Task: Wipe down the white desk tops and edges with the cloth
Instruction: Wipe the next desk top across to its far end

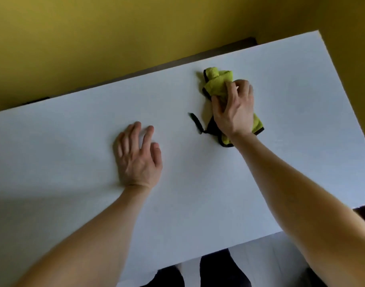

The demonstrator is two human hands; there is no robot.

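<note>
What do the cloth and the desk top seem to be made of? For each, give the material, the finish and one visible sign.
The yellow-green cloth looks like microfibre or terry. It has a fuzzy, matt pile, soft bunched folds and a black sewn border. The white desk top looks like laminated or painted board. It is flat, smooth and satin, with no grain; which of the two cannot be told.

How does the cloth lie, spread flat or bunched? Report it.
Bunched: the cloth shows rolled folds under the right hand on the desk.
</note>
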